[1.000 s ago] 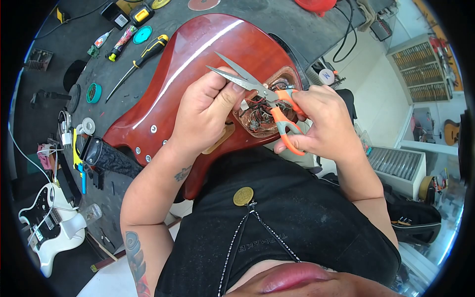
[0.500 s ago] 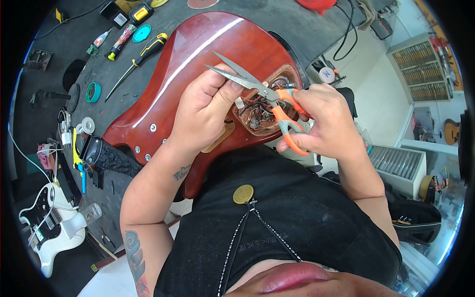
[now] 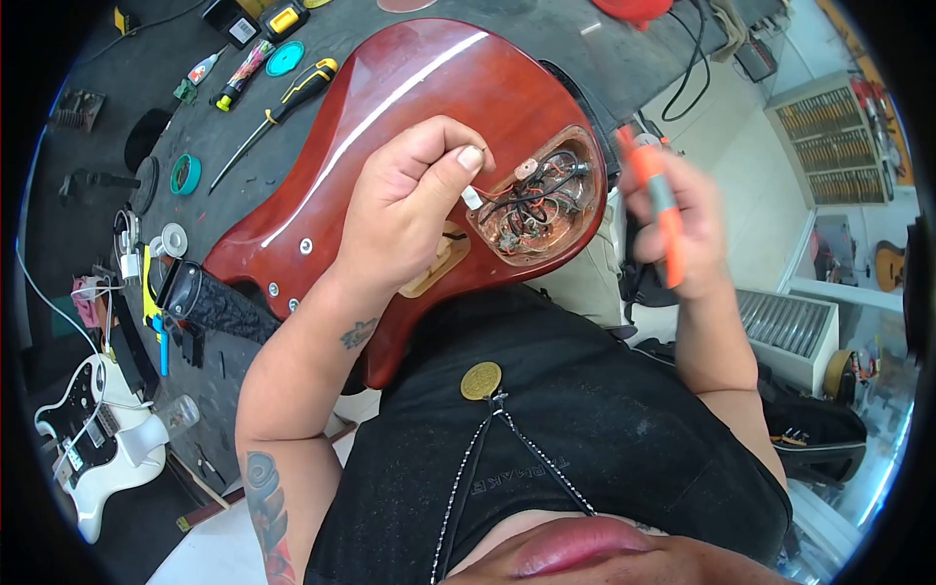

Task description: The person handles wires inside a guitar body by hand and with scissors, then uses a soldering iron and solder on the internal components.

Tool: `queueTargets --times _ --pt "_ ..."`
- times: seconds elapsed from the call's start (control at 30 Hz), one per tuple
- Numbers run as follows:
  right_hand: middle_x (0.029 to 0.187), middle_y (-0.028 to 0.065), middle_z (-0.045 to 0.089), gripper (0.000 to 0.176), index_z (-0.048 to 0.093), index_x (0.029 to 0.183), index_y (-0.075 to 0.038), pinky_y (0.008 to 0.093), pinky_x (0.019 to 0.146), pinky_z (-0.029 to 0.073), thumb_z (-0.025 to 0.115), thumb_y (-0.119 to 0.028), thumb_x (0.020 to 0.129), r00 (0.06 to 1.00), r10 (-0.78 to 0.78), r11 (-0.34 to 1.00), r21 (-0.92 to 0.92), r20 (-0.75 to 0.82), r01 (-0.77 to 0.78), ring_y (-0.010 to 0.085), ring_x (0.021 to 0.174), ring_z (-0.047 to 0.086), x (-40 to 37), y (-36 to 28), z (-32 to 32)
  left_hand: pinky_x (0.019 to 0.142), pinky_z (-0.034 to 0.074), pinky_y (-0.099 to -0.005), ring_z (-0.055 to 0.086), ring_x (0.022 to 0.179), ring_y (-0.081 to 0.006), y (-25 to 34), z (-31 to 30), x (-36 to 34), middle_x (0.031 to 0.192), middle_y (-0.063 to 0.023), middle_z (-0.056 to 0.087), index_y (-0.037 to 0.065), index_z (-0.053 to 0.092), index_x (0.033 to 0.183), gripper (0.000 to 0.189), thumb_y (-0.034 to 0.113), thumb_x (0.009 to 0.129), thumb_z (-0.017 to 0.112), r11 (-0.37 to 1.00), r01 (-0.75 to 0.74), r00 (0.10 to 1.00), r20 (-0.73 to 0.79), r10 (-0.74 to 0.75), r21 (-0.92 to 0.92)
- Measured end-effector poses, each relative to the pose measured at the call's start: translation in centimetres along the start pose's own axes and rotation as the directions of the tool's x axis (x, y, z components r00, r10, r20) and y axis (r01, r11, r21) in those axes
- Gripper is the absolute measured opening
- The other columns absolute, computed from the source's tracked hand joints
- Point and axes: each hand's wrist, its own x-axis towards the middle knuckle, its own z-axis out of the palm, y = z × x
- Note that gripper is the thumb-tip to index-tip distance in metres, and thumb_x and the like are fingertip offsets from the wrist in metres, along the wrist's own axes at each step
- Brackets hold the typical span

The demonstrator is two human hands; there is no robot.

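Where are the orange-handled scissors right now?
Head view, right side: the scissors, motion-blurred, are in the right hand, off the right edge of the red guitar body, near its open wired cavity.

Glossy reddish-brown guitar body (image 3: 419,78), apparently wood.

A white cabinet (image 3: 790,336) of thin compartments stands on the pale tiled floor (image 3: 746,190) beyond the dark, scuffed bench top (image 3: 585,73).
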Motion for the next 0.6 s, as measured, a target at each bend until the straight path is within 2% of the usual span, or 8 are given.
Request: queueTargets --times 0.03,0.07,0.17,0.23,0.27,0.4,0.53,0.6 --pt "0.078 0.0066 0.060 0.075 0.076 0.115 0.000 0.0345 0.069 0.046 0.101 -0.045 0.061 0.985 0.092 0.974 0.217 -0.148 -0.058 0.0206 0.072 0.057 -0.2 0.4 -0.8 0.083 0.050 -0.0263 0.061 0.094 -0.0068 0.0 0.0 0.0 0.103 0.0008 0.069 0.001 0.070 0.113 0.019 0.017 0.114 0.059 1.000 -0.001 1.000 -0.005 0.001 -0.001" --pt "0.078 0.0066 0.060 0.075 0.076 0.115 0.000 0.0345 0.069 0.046 0.101 -0.045 0.061 0.985 0.091 0.974 0.217 -0.145 -0.058 0.0206 0.072 0.057 -0.2 0.5 -2.0 0.083 0.050 -0.0266 0.060 0.094 -0.0068 0.1 0.1 0.0 0.103 0.0007 0.069 0.001 0.069 0.113 0.019 0.017 0.114 0.060 1.000 0.006 1.000 -0.006 -0.006 -0.011" --pt "0.078 0.0057 0.058 0.077 0.076 0.119 -0.001 0.0350 0.069 0.045 0.101 -0.045 0.061 0.990 0.138 0.990 0.049 -0.039 -0.136 0.0214 0.073 0.058 0.0 -0.5 -4.0 0.083 0.050 -0.0262 0.060 0.094 -0.0065 0.0 0.5 0.1 0.103 0.0006 0.069 0.001 0.069 0.112 0.019 0.018 0.114 0.060 0.999 0.016 1.000 -0.015 -0.017 -0.043" --pt "0.077 0.0059 0.056 0.080 0.075 0.115 -0.001 0.0378 0.068 0.044 0.101 -0.050 0.058 0.978 -0.075 0.928 -0.346 0.197 0.141 0.0229 0.073 0.057 0.7 -1.7 -2.6 0.082 0.050 -0.0255 0.060 0.094 -0.0061 -0.1 0.8 0.2 0.103 0.0005 0.069 0.001 0.069 0.112 0.019 0.018 0.114 0.060 0.998 0.017 1.000 -0.021 -0.019 -0.066" --pt "0.074 0.0070 0.055 0.078 0.073 0.105 -0.002 0.0407 0.067 0.043 0.101 -0.055 0.055 0.964 -0.092 0.924 -0.339 0.249 0.176 0.0267 0.071 0.057 0.9 -1.9 -1.9 0.082 0.051 -0.0250 0.061 0.094 -0.0059 -0.1 0.8 0.0 0.104 0.0002 0.069 0.001 0.068 0.113 0.018 0.017 0.114 0.060 0.995 0.045 0.999 -0.010 -0.046 -0.092" --pt "0.075 0.0095 0.059 0.071 0.068 0.091 -0.004 0.0439 0.068 0.045 0.099 -0.057 0.056 0.957 -0.094 0.899 -0.390 0.275 0.200 0.0331 0.071 0.058 0.8 -1.6 0.1 0.083 0.053 -0.0241 0.064 0.095 -0.0058 -0.4 0.9 -0.1 0.106 -0.0016 0.072 0.002 0.066 0.115 0.016 0.016 0.116 0.058 0.982 0.026 1.000 0.011 -0.025 -0.187" --pt "0.075 0.0110 0.061 0.068 0.069 0.090 -0.004 0.0446 0.069 0.046 0.099 -0.056 0.057 0.955 -0.084 0.883 -0.423 0.283 0.203 0.0342 0.072 0.060 0.9 -1.8 0.4 0.084 0.054 -0.0254 0.066 0.096 -0.0070 -0.4 0.8 -0.1 0.109 -0.0033 0.073 0.002 0.064 0.116 0.015 0.015 0.116 0.057 0.977 0.039 0.999 0.023 -0.035 -0.210" --pt "0.069 0.0066 0.051 0.079 0.071 0.096 -0.002 0.0402 0.064 0.039 0.100 -0.059 0.050 0.950 -0.213 0.847 -0.441 0.230 0.297 0.0282 0.064 0.048 0.7 -1.4 0.5 0.099 0.053 -0.0317 0.068 0.112 -0.0142 -0.6 0.3 -0.2 0.116 -0.0084 0.073 -0.002 0.064 0.121 0.022 0.018 0.115 0.061 0.975 0.064 0.996 0.068 -0.050 -0.214"
